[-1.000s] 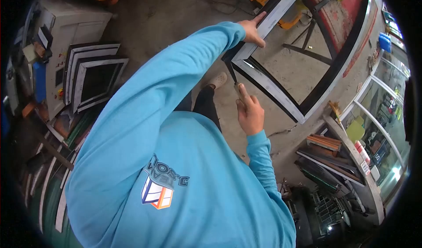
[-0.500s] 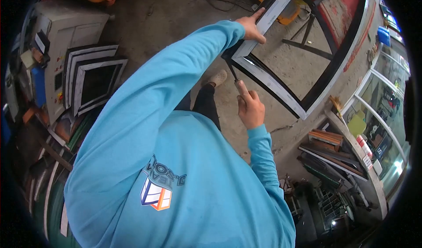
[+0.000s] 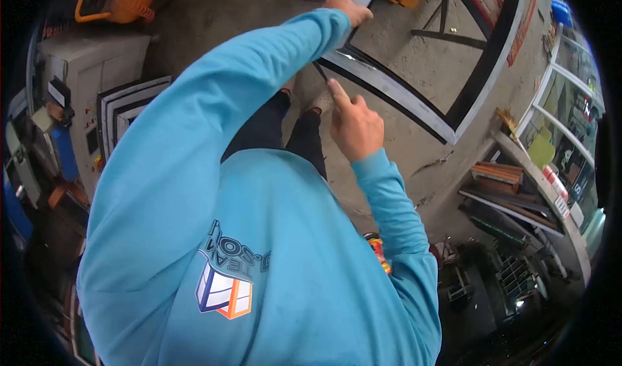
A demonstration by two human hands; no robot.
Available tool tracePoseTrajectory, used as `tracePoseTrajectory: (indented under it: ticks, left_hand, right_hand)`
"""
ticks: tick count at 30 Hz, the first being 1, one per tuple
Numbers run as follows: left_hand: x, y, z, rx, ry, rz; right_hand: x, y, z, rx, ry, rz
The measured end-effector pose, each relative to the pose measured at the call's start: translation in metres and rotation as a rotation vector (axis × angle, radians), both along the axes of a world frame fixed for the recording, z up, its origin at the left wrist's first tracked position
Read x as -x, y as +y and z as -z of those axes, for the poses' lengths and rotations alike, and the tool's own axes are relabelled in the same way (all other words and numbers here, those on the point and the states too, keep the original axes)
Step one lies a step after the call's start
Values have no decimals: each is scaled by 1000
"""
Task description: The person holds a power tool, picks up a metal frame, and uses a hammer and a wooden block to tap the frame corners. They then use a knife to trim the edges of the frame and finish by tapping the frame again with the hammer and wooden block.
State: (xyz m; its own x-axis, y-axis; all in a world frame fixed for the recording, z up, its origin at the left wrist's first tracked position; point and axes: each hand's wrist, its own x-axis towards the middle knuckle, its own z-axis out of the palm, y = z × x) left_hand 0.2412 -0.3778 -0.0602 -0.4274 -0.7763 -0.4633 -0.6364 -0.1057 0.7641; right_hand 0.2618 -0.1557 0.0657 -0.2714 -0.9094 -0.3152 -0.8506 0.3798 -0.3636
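A black window frame (image 3: 389, 86) with whitish protective film along its bars spans the upper middle, one corner close to my body. My left hand (image 3: 346, 6) grips the side bar above that corner, thumb lying across the film. Below it, my right hand (image 3: 357, 125) is closed around a slim hand tool (image 3: 321, 71) with a thin dark shaft. Its forefinger stretches along the tool, whose tip meets the frame's outer edge near the corner. The handle is hidden in my palm, so I cannot tell the tool's exact kind.
A dark metal stand (image 3: 447, 36) and a red panel (image 3: 495, 0) show through and beyond the frame. Left are a grey cabinet (image 3: 97, 48), leaning framed panels (image 3: 107, 116) and an orange machine (image 3: 123, 3). Stacked profiles (image 3: 505, 194) lie right, beside a low ledge (image 3: 551, 197).
The view has shifted, so the frame sits higher in the picture. My left hand stays on the side bar, and my right hand still holds the tool at the corner.
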Motion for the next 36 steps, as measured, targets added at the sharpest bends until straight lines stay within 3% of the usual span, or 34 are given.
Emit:
tracePoseTrajectory:
  ticks: [1, 8, 11, 17, 27, 29, 33, 34, 36]
  left_hand:
    - [-2, -6, -16, -17, 17, 14]
    - [0, -17, -6, 10, 152, -40]
    - [2, -20, -7, 7, 164, -37]
    - [1, -17, 6, -12, 179, -39]
    - [0, -28, 5, -25, 193, -46]
    - [-2, -32, 14, 12, 230, -46]
    - [-3, -32, 16, 13, 266, -33]
    - [-5, -31, -2, -84, 228, -1]
    - [-8, -36, 30, 41, 172, 55]
  right_hand:
    - [-2, -3, 2, 2, -6, 18]
    - [-22, 0, 26, 8, -31, 118]
    - [-28, 1, 36, 131, -15, 160]
    - [-6, -22, 20, -73, -32, 76]
    - [-20, 3, 54, 102, -122, 216]
    - [-28, -4, 47, 159, -118, 258]
    - [-9, -47, -4, -117, -82, 126]
    - [-10, -55, -8, -89, -68, 114]
    - [-17, -48, -3, -60, -59, 140]
